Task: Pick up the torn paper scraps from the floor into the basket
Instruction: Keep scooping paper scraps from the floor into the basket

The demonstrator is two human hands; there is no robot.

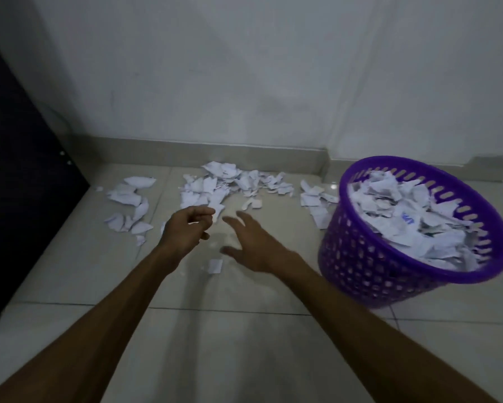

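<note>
Scraps (233,181) along wall (244,68), basket (360,266) right of them, cabinet (17,184), perhaps, far left

Bare floor (244,330) is lying open in front of the paper scraps (233,181), which are spreading along the wall's foot. The purple basket (389,257) is blocking the right side; a dark cabinet (20,184) is closing off the left edge.
</note>
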